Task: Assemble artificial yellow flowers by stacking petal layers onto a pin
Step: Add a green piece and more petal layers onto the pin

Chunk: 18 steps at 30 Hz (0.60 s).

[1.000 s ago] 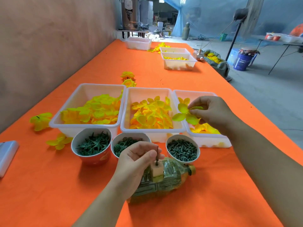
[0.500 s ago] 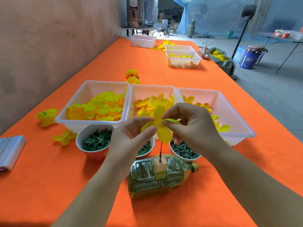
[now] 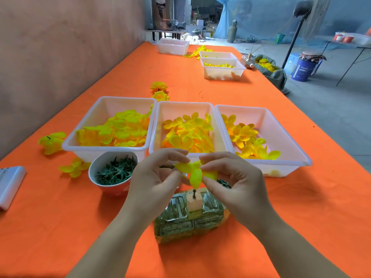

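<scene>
Left hand (image 3: 158, 177) and right hand (image 3: 236, 183), fingers curled, pinch opposite sides of one yellow petal layer (image 3: 195, 172). It is held just above the pin (image 3: 194, 194), whose long axis is vertical; both hands lie equally near. The pin stands in a foam block (image 3: 194, 204) on a bottle (image 3: 176, 223) lying toward the tabletop's (image 3: 60, 227) near edge.

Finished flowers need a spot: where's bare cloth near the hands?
Bare cloth: right of the bottle, in front of the right tub. Another lies left of the bottle, toward the white case. Crowded: bowl, left tub and middle tub beyond the left hand and right hand.
</scene>
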Each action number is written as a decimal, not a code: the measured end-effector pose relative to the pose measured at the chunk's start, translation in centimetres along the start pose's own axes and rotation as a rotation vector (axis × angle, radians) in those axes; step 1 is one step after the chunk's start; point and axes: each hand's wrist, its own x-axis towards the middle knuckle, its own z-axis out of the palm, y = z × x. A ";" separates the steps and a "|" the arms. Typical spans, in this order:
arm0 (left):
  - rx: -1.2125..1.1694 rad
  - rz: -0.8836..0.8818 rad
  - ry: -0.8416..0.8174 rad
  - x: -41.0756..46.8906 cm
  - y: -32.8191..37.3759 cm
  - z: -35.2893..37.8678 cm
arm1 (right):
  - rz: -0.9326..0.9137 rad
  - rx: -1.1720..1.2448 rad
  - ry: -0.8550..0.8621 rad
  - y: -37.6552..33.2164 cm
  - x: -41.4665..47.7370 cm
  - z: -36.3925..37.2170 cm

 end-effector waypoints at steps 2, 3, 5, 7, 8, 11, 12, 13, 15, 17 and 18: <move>-0.176 -0.151 0.012 -0.1 -0.2 0.1 | -0.020 -0.001 0.013 0.5 -0.6 0.2; -0.226 -0.203 0.017 -0.1 -0.2 0.2 | -0.023 -0.001 0.012 0.6 -0.8 0.4; -0.224 -0.259 0.028 0.0 -0.3 0.3 | -0.015 0.038 -0.010 0.7 -1.2 0.6; -0.199 -0.305 0.019 0.1 -0.3 0.4 | 0.012 0.122 -0.046 0.8 -1.5 0.6; -0.199 -0.324 0.019 0.2 -0.4 0.3 | 0.042 0.168 -0.058 0.8 -1.6 0.5; -0.211 -0.355 0.037 0.3 -0.1 0.2 | 0.231 0.290 0.030 0.4 -1.3 0.2; -0.206 -0.358 0.042 0.4 -0.2 0.2 | 0.344 0.304 0.078 0.0 -1.0 0.2; -0.197 -0.363 0.041 0.3 -0.1 0.2 | 0.473 0.308 0.085 -0.4 -0.7 0.2; -0.181 -0.369 0.038 0.3 -0.1 0.3 | 0.722 0.363 -0.054 -1.1 -0.1 0.2; -0.174 -0.361 0.042 0.2 0.0 0.5 | 0.895 0.464 -0.195 -1.7 0.2 0.2; -0.171 -0.355 0.043 0.2 0.1 0.6 | 0.935 0.500 -0.238 -1.9 0.2 0.1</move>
